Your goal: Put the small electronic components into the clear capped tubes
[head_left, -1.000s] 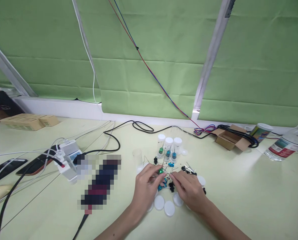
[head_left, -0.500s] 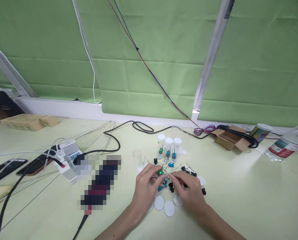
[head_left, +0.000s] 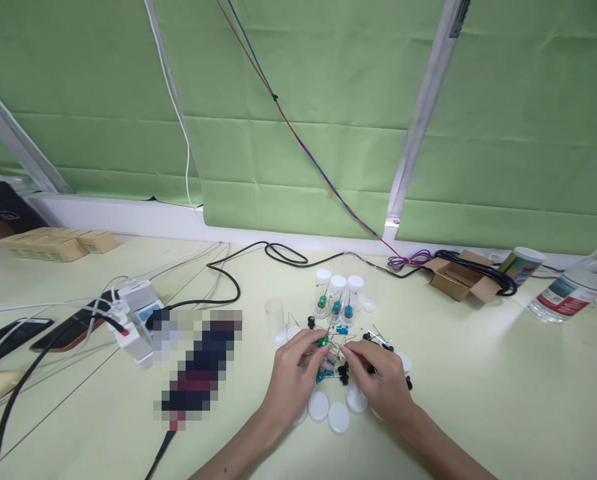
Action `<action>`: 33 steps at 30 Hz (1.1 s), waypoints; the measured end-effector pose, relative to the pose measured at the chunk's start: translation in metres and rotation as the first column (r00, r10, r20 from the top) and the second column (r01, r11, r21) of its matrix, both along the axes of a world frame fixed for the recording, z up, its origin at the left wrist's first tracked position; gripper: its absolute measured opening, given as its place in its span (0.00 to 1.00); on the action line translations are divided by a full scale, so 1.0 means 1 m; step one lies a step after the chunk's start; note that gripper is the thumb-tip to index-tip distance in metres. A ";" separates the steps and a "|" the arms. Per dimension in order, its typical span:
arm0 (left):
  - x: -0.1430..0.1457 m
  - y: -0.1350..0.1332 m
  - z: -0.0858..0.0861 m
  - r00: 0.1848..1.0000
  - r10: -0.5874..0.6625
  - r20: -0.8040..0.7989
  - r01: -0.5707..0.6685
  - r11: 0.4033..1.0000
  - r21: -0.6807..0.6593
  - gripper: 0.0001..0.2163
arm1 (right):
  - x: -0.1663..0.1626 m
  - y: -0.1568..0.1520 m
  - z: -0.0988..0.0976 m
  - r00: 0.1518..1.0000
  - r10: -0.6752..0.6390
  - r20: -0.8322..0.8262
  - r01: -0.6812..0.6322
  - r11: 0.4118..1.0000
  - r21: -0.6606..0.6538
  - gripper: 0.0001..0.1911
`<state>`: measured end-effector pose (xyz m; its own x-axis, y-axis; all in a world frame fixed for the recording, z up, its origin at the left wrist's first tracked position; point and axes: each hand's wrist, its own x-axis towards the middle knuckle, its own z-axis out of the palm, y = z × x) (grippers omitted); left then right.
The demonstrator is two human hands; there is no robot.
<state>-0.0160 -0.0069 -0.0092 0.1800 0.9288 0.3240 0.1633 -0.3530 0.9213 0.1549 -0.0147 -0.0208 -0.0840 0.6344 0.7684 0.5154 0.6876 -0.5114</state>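
My left hand (head_left: 291,377) is closed in a pinch on a small shiny green part (head_left: 323,341) with a thin metal rod sticking up from it. Close beside it, my right hand (head_left: 385,380) pinches thumb against forefinger; what sits between the fingertips is too small to make out. Under and around both hands lie loose blue parts (head_left: 329,372), black parts (head_left: 344,373) and bent thin metal wires. Beyond the fingers, three clear tubes with white caps (head_left: 337,283) stand upright, holding one green and two blue pieces with rods.
White round lids (head_left: 339,418) lie nearest me. An uncapped clear tube (head_left: 275,321) stands left of the hands. A power strip (head_left: 135,327) with cables is further left. An open cardboard box (head_left: 451,283) and a water bottle (head_left: 571,290) stand at right.
The green part has shifted slightly right and up in my left fingers, with its rod tilted differently. My right hand has barely moved.
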 end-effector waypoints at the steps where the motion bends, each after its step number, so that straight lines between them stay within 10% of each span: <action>1: 0.000 0.000 0.000 1.000 0.004 0.004 -0.004 1.000 -0.019 0.09 | 0.000 0.000 0.000 1.000 0.000 0.017 0.000 1.000 0.018 0.09; 18: 0.003 0.003 -0.002 0.992 -0.050 0.116 0.062 0.993 -0.098 0.12 | 0.012 0.008 -0.007 0.979 -0.031 0.200 0.005 0.991 0.133 0.08; 33: 0.002 0.004 -0.006 0.982 -0.075 0.172 0.088 0.994 -0.069 0.08 | 0.007 0.004 0.005 0.958 0.093 -0.270 -0.194 0.905 -0.378 0.12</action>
<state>-0.0138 -0.0034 -0.0149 0.2051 0.9364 0.2848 -0.0229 -0.2863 0.9579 0.1616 -0.0110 -0.0156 -0.0431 0.8854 0.4629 0.2533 0.4579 -0.8522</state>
